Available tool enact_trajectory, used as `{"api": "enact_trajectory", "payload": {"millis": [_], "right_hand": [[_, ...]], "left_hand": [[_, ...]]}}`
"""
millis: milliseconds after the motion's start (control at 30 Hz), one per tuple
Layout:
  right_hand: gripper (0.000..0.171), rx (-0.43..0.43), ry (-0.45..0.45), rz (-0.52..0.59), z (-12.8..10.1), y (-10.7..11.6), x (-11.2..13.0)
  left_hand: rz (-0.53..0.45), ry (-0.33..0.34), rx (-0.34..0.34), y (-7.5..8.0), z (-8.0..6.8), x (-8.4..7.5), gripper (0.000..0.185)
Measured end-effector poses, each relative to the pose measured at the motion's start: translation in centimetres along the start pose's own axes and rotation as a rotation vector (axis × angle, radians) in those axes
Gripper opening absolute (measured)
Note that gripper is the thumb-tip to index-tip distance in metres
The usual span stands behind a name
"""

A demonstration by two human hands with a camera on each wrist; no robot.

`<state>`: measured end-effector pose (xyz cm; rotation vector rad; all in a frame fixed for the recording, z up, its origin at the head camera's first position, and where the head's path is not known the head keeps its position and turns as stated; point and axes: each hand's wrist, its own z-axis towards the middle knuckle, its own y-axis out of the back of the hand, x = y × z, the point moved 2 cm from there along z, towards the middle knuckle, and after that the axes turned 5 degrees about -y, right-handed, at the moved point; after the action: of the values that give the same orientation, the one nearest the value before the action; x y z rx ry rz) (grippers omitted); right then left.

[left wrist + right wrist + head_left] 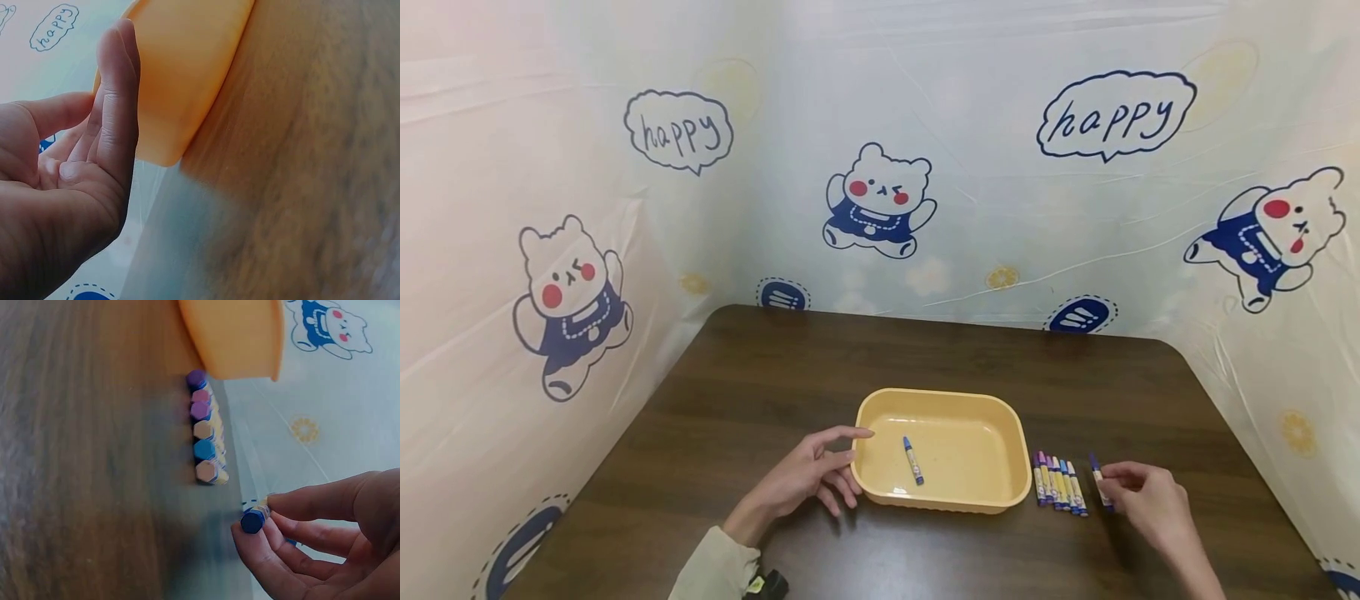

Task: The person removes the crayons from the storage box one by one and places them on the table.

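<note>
From the head view, a yellow tray sits on a dark table with one blue crayon lying inside it. The left hand rests against the tray's left rim, fingers relaxed and gripping nothing. Just right of the tray lies a row of crayons, side by side and touching. Beside that row, slightly apart, the right hand pinches a dark blue crayon that looks to be lying on the table.

The left wrist view shows the left hand's straight fingers close to the tray's outer wall; whether they actually press it is hard to tell here.

In the right wrist view, thumb and forefinger clamp the dark blue crayon near its end, with the row well clear of it.

The crayon is probably light, stiff and paper-wrapped, and could snap if bent; a pinch at mid-shaft should hold it steadier than one at the end.
</note>
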<state>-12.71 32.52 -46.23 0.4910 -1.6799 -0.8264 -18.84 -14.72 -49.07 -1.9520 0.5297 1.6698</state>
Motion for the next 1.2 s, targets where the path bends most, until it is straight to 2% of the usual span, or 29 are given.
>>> {"api": "enact_trajectory", "payload": {"millis": [300,600,867,1200], "right_hand": [[0.012,0.029,-0.012,-0.05,0.7,-1.1,0.0],[0.007,0.034,0.027,-0.123,0.9,-1.8,0.2],[0.015,0.052,0.0,-0.132,1.0,-2.0,0.4],[0.022,0.039,0.023,-0.145,0.9,-1.8,1.0]], "left_hand": [[-0.014,-0.007,0.005,-0.1,0.1,0.1,0.045],[-0.004,-0.01,0.003,-0.2,0.0,0.0,0.045],[-0.006,-0.019,0.007,-0.2,0.0,0.1,0.045],[-0.032,-0.041,0.024,-0.3,0.0,0.0,0.046]]}}
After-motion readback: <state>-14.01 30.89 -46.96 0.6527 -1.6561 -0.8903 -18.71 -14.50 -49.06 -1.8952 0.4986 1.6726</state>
